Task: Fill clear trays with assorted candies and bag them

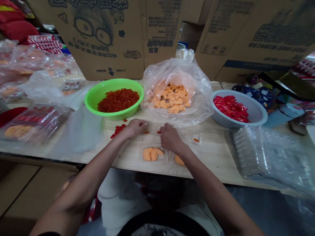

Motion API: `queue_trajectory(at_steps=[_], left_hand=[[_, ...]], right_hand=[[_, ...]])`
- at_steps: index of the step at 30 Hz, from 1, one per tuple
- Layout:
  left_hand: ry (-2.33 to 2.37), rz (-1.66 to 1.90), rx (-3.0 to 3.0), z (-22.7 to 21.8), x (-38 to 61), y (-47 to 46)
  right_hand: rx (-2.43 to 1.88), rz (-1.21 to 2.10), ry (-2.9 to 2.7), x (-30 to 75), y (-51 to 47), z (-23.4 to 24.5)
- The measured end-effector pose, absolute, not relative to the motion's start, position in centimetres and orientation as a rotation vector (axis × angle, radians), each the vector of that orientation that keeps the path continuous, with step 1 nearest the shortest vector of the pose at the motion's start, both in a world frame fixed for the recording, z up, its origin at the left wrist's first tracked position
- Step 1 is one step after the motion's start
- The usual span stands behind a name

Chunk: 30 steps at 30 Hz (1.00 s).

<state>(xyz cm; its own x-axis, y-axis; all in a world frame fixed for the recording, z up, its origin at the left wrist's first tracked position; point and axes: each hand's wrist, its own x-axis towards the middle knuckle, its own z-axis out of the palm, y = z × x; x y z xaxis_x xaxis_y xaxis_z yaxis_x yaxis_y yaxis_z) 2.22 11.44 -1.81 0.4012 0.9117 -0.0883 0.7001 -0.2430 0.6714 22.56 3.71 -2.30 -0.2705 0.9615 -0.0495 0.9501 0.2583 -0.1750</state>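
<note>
Orange pieces [153,154] lie in the near part of a clear tray [151,142], just closer to the person's body than the two hands. Another orange piece [179,159] shows beside the right forearm [204,177], partly hidden by it. Over the tray's far part, the right hand [170,136] is bent narrow, a red bit [159,132] at its fingertips; whether that is gripped cannot be told. The left hand [136,127] has its fingers drawn together next to a small orange-red bit [146,132], and one cannot tell if it holds anything. Red pieces [118,130] lie just left of its wrist. Beyond the hands stand a green bowl [88,104], a clear bag [177,69] of orange chunks [174,97] and a blue-grey bowl [253,118], with cardboard boxes [95,60] behind.
</note>
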Motion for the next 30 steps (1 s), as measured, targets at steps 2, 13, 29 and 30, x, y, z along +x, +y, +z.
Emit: queue_trajectory(at_steps=[2, 13, 29, 30], left_hand=[[1.416, 0.444, 1.976, -1.8, 1.7, 11.6], [1.459, 0.455, 2.037, -2.2, 2.7, 12.7], [1.437, 0.391, 2.197, -1.9, 2.5, 13.0], [1.443, 0.467, 2.130, -2.1, 2.4, 13.3]], right_hand=[[-1.859, 0.257, -2.432, 22.5, 3.6, -2.5], [-1.884, 0.293, -2.422, 22.2, 3.5, -2.6], [-1.876, 0.302, -2.426, 22.2, 3.5, -2.6], [-1.881, 0.315, -2.428, 22.2, 3.4, -2.4]])
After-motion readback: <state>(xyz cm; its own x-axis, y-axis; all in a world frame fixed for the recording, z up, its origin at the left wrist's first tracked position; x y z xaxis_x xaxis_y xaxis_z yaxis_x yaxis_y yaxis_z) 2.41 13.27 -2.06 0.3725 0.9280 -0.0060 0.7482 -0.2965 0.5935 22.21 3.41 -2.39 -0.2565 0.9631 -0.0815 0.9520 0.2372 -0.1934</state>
